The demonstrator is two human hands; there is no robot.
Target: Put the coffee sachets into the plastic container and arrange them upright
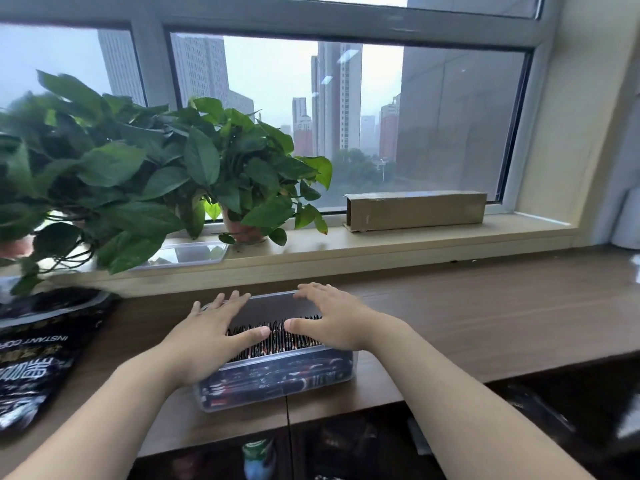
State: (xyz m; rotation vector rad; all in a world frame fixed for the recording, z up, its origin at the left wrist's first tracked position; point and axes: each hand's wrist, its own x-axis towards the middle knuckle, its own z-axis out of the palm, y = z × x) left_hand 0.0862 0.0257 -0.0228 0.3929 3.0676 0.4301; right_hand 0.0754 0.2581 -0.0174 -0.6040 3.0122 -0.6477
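Window-side worktop [485,323] is carrying the plastic container [277,386], dead centre. Inside, coffee sachets [277,341] are standing, row running 9-to-3 o'clock. The left hand [211,337] is pressing at 9, the right hand [341,322] at 3, each grip flat, fingers apart, clamping nothing; both equally near.

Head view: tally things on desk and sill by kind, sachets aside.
Container: 1
Lid: 1
Plants: 2
Cardboard box: 1
Coffee bag: 1
Total: 6. Blurry items at right edge not counted.
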